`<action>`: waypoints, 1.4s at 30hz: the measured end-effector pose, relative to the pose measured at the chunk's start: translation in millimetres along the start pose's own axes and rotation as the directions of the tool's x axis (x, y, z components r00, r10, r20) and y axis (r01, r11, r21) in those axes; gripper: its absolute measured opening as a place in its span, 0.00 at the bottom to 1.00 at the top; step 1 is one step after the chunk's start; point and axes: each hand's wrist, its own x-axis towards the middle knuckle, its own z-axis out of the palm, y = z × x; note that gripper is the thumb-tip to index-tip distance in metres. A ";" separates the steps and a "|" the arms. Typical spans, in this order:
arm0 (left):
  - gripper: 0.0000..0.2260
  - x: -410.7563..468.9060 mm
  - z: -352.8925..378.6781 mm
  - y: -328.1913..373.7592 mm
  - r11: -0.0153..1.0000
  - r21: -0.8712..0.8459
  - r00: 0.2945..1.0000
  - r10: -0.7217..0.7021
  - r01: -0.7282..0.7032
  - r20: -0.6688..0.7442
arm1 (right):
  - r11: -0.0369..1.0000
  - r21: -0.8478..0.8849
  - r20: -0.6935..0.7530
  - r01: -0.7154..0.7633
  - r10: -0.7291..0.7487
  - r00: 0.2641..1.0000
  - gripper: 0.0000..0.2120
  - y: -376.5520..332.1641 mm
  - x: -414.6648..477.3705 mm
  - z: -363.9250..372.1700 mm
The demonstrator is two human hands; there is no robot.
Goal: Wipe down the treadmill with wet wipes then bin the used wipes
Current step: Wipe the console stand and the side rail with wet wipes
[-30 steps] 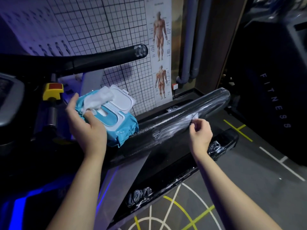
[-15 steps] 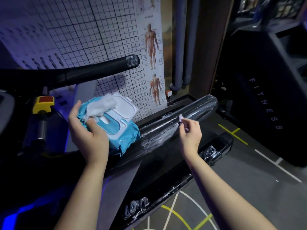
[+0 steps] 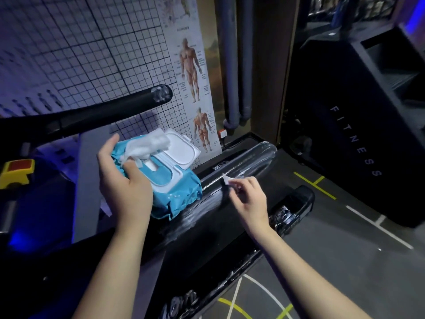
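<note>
Teal plastic: the wipe pack point(image 3: 174, 185), lid flipped open and a fresh sheet point(image 3: 149, 143) poking out, is gripped by the left hand point(image 3: 124, 187). To its right, the right hand point(image 3: 248, 201) pinches a small white wipe point(image 3: 226, 180) against the wet-streaked handrail point(image 3: 250, 164) — wiping looks under way. The next move probably calls for firm strokes along the rail's far end. The fingers hide most of the wipe — no bin shows.

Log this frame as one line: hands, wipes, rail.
left hand: holds wipe pack, lid open | right hand: pinches small white wipe at streaked handrail | stage: wiping
</note>
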 end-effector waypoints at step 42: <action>0.24 -22.8 82.4 16.2 0.996 0.082 0.993 -0.020 0.030 -0.120 | 0.989 0.093 -0.135 -0.111 0.123 0.983 0.11 109.5 81.8 -49.0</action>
